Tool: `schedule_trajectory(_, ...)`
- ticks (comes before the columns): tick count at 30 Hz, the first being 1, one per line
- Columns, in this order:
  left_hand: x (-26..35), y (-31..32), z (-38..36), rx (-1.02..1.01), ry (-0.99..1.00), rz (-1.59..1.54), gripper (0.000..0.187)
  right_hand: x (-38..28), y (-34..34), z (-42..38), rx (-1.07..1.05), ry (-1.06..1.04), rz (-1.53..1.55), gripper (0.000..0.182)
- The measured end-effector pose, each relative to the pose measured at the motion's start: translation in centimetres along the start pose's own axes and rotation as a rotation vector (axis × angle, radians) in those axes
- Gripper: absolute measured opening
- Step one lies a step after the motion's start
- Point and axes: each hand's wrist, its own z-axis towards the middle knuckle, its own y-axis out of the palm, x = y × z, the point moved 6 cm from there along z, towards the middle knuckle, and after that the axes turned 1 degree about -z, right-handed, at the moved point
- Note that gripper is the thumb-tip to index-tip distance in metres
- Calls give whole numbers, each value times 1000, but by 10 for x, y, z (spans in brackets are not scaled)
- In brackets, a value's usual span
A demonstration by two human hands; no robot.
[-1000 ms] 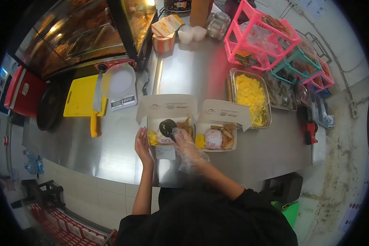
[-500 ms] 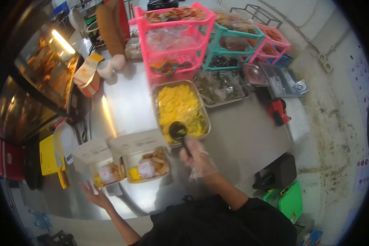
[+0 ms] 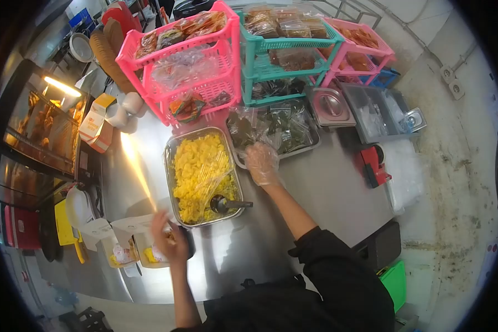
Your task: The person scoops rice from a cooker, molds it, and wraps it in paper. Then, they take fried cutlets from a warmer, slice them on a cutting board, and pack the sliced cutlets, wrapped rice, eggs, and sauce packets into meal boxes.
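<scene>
My right hand (image 3: 262, 165), in a clear plastic glove, is at the front of a metal tray (image 3: 310, 145) of dark green leaves. Its fingers are closed against the clear plastic bag (image 3: 258, 124) over the leaves. My left hand (image 3: 169, 238), bare and slightly blurred, hovers with fingers apart over an open paper food box (image 3: 149, 255), partly hiding it. A second box (image 3: 118, 252), holding a wrapped round item and something yellow, stands to its left. A black ladle (image 3: 221, 205) rests in a metal tray (image 3: 239, 182) of yellow scrambled egg, its handle over the rim.
Pink (image 3: 232, 55) and teal (image 3: 246, 72) stacked racks of packets stand behind the trays. A lidded steel container (image 3: 331, 105), grey bin (image 3: 365, 110) and red tape dispenser (image 3: 376, 166) are at the right. At the left is a lit glass food cabinet (image 3: 44, 127).
My right hand has let go of the ladle, leaving it in the egg, and moved up to the leaf tray. My left hand has moved right, over the right-hand box.
</scene>
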Motion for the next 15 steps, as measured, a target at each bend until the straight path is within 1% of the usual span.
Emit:
schedule_trajectory(2, 25, 65, 31, -313, -42, -113, 35, -6, -31, 0, 8, -32, 2, 15)
schedule_trajectory(4, 38, 113, 52, -240, -173, -321, 38, -12, -63, -3, 14, -75, -5, 15)
schedule_trajectory(5, 41, 131, 58, -235, -171, -320, 38, -10, -70, -6, -75, -63, 276, 16)
schedule_trajectory(6, 38, 155, 58, -371, -284, -392, 34, -6, -70, -7, -171, -50, 557, 16)
schedule_trajectory(7, 33, 171, 54, -508, -400, -463, 30, 5, -61, -6, -177, -56, 558, 16)
schedule_trajectory(8, 29, 173, 52, -502, -408, -460, 30, 26, -37, -7, -253, 128, 904, 18)
schedule_trajectory(9, 23, 181, 40, -653, -549, -512, 25, 42, -17, -10, -332, 321, 1243, 20)
schedule_trajectory(10, 18, 185, 26, -799, -693, -564, 21, 62, -18, -2, -238, 354, 947, 26)
schedule_trajectory(11, 19, 173, 21, -780, -710, -561, 21, 78, -21, 9, -145, 370, 653, 33)
schedule_trajectory(13, 35, 137, 7, -780, -645, -773, 19, 100, 20, 13, -57, 282, 197, 40)
schedule_trajectory(15, 29, 101, -25, -760, -699, -852, 18, 98, 37, 18, -253, 295, 69, 46)
